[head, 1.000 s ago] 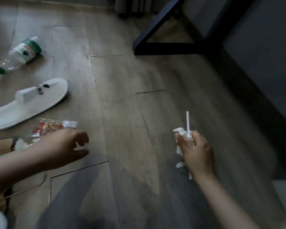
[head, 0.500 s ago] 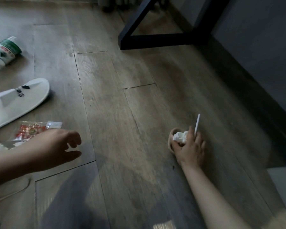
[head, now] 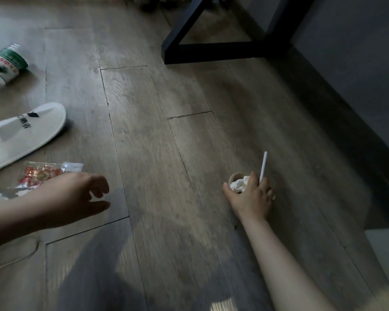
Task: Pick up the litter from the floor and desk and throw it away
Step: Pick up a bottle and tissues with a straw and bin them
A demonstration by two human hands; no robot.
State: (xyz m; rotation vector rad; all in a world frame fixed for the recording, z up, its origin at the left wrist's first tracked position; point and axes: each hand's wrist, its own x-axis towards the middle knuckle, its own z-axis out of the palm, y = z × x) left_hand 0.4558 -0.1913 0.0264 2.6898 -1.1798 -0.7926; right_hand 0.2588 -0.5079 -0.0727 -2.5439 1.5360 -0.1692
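1. Down at floor level, the right hand curls round a crumpled tissue and a white straw, well to the right of the slipper.
2. A tan ring sits on the floor just beside that hand's thumb; whether they touch cannot be told.
3. The left hand hovers nearer than the slipper, fingers loosely curled and gripping nothing.
4. A red wrapper lies just beside the slipper's near edge, partly hidden by the left hand.
5. A bottle lies on its side beyond the slipper.
6. A dark desk frame stands far beyond and to the right of the slipper.
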